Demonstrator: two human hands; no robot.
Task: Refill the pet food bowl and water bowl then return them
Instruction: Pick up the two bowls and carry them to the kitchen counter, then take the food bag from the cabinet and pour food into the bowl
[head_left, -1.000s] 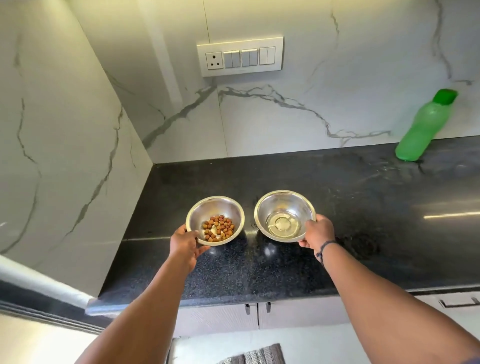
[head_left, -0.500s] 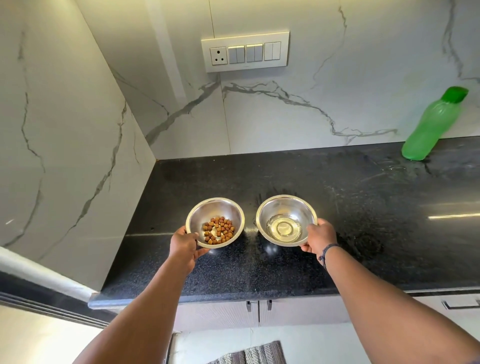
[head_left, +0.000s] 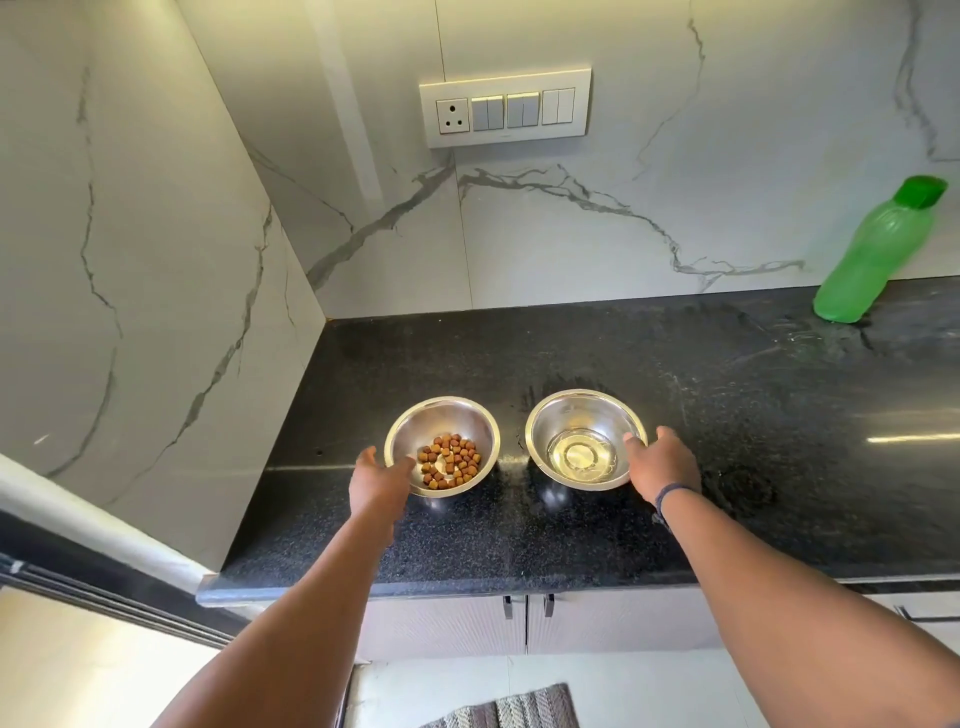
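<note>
Two steel bowls stand side by side on the black counter (head_left: 519, 540). The left one, the food bowl (head_left: 441, 421), holds a small layer of brown kibble. The right one, the water bowl (head_left: 584, 415), has a little clear water at its bottom. My left hand (head_left: 379, 480) is at the food bowl's near left rim, thumb spread away from it and fingertips just touching the side. My right hand (head_left: 662, 465) is at the water bowl's right rim, one fingertip on the edge and the thumb lifted off.
A green plastic bottle (head_left: 872, 254) with a green cap stands at the counter's back right against the marble wall. A switch panel (head_left: 506, 106) is on the back wall. A marble side wall closes off the left. Cabinet doors and a floor mat (head_left: 514, 709) lie below the counter's front edge.
Both hands have loosened from a grip on the bowl rims, with the thumbs now off the edges. The bowls stay in place on the counter. My view has tilted slightly.
</note>
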